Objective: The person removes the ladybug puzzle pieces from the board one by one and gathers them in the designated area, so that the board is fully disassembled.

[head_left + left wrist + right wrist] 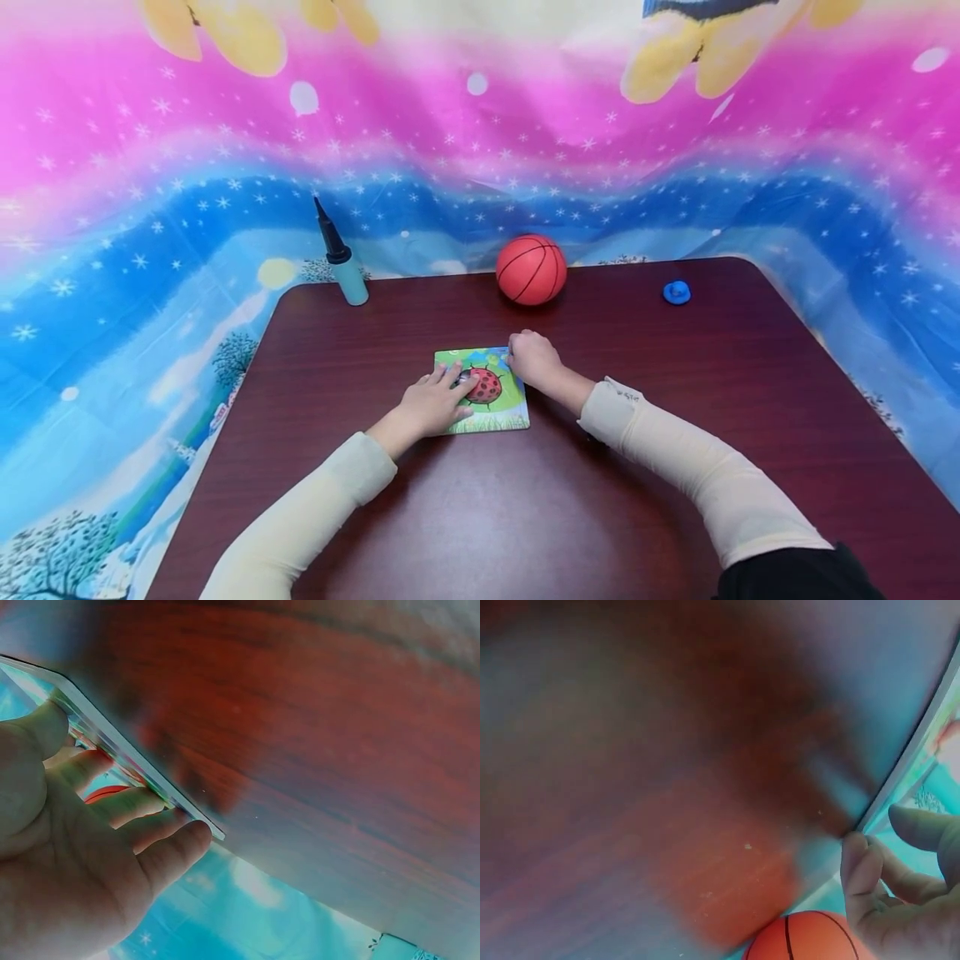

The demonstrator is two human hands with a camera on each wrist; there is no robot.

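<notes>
Left hand [431, 404] flat, fingers straight, pinning the square green ladybird puzzle board [501, 410] to the dark wooden table [675, 383], right hand [531, 357] curled at its far corner, grip contents hidden, orange ball [531, 268] beyond.

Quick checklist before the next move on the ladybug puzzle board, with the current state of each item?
1. Ladybug puzzle board flat on the table: ok.
2. Left hand resting on the board with straight fingers: ok.
3. Right hand at the board's far right corner: ok; whether it pinches anything: cannot tell.
4. Basketball apart from the board: ok.
5. Pump upright, away from both hands: ok.
</notes>
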